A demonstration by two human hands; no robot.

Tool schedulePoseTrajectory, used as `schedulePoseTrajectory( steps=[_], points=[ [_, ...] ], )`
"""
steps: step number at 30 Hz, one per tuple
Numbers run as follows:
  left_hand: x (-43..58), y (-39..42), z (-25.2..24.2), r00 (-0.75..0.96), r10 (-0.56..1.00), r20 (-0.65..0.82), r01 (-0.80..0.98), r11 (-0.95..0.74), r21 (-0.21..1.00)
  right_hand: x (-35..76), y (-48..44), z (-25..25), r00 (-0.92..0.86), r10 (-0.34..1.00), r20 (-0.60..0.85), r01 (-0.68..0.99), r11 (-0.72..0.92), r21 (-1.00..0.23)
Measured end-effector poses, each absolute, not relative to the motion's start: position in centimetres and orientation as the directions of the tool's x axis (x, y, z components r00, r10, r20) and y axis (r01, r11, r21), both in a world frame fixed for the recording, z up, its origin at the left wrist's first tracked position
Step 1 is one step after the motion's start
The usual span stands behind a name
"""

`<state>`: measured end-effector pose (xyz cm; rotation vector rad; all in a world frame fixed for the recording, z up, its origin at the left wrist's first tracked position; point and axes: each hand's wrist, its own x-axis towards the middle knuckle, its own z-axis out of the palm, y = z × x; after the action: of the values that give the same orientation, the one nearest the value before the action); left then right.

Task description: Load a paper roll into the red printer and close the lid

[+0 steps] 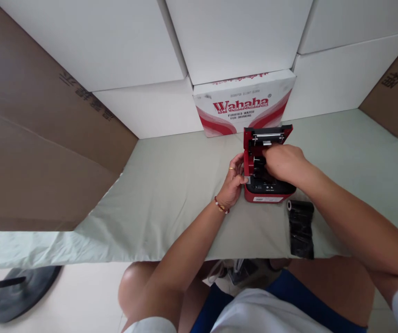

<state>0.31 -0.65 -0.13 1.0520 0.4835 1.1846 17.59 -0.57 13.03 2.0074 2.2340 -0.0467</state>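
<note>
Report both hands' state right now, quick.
Left hand: open, braced against the left side of the red device.
Right hand: reaching into the opened device; its grip cannot be told.

Left hand (pixel 233 181) curves, right hand (pixel 285 162) bends downward.

Printer (pixel 269 186) on table (pixel 171 199), right of centre. Your left hand (pixel 233 182) touches its left side; your right hand (pixel 284 161) is inside. Roll (pixel 301 226) lies nearer you, off the printer's front right corner. Wahaha box (pixel 244 108) behind printer, before stacked boxes (pixel 235 39). Cardboard at your left (pixel 46 152) and far right (pixel 396 90). Stand base (pixel 25 293) on floor, lower left.
</note>
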Motion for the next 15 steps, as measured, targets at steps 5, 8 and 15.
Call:
schedulePoseTrajectory(
  steps=[5,8,15],
  points=[
    [0.3,-0.5,-0.3,0.358,0.909,0.215,-0.511,-0.002,0.860,17.8,-0.8,12.6,-0.104,0.992,-0.076,0.993,0.108,0.043],
    [0.3,-0.4,-0.2,0.357,0.912,0.203,-0.511,0.009,0.859,18.1,-0.9,12.5,-0.109,0.991,-0.073,0.993,0.111,0.032],
    [0.4,-0.5,0.0,0.358,0.905,0.228,-0.519,-0.010,0.855,17.8,-1.9,12.4,-0.110,0.994,-0.029,0.988,0.106,-0.112]
  ],
)
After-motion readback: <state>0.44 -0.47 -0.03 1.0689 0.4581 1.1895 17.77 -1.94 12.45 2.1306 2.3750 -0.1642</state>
